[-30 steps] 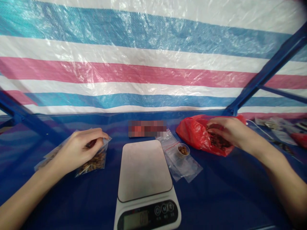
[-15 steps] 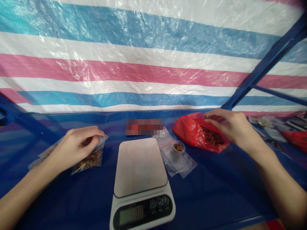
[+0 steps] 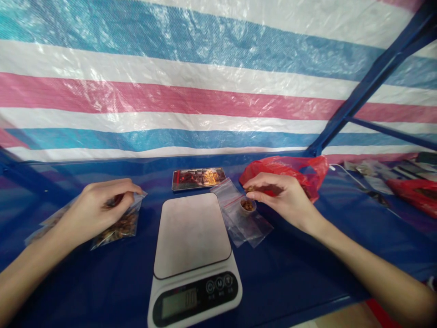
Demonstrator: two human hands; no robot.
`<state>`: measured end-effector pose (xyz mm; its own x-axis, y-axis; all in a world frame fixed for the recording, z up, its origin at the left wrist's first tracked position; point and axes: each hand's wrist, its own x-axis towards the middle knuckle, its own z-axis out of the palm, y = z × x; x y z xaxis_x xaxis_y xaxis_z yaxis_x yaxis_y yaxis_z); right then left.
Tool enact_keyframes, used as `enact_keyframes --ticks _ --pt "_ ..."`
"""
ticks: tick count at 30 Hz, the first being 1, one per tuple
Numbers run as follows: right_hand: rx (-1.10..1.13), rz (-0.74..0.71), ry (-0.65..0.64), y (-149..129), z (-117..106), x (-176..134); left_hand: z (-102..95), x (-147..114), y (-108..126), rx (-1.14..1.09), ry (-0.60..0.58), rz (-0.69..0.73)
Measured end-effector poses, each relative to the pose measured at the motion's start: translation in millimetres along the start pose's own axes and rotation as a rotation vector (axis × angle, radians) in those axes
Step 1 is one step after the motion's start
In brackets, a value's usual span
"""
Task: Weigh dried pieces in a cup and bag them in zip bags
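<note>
My left hand [image 3: 105, 200] is closed at the top edge of a clear plastic bag [image 3: 124, 226] filled with brown dried pieces, on the left of the blue surface. My right hand [image 3: 290, 200] has thumb and forefinger pinched together over a small clear cup [image 3: 247, 206] with brown pieces in it. Something small and brownish shows between those fingertips; its kind is unclear. Under the cup lie flat clear zip bags [image 3: 251, 231]. Behind my right hand sits a red plastic bag [image 3: 264, 166], its contents mostly hidden by the hand.
A digital kitchen scale [image 3: 193, 234] stands in the middle, its plate bare and its display seeming to show zero. Beyond it lies a flat box with a picture [image 3: 198, 177]. Farther right are another red bag [image 3: 414, 193] and clear packets [image 3: 368, 168]. Striped sheeting [image 3: 205, 95] hangs behind.
My right hand has moved left from the red bag's opening to above the small cup. My left hand keeps its place on the clear bag. The view has shifted slightly.
</note>
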<state>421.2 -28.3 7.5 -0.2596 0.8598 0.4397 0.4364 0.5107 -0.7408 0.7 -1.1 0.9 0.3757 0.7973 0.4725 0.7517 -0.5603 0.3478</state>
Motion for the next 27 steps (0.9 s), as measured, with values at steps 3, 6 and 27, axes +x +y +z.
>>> enact_keyframes --ticks 3,6,27 --pt "-0.017 -0.016 -0.040 3.2 0.9 -0.1 0.9 -0.5 -4.4 0.030 -0.005 0.019" --pt "-0.020 -0.021 -0.046 3.8 -2.2 0.1 1.1 -1.4 -6.0 0.032 -0.002 0.027" --pt "-0.051 -0.082 -0.120 1.4 -6.2 -0.1 1.7 -3.3 -8.5 0.011 -0.013 0.008"
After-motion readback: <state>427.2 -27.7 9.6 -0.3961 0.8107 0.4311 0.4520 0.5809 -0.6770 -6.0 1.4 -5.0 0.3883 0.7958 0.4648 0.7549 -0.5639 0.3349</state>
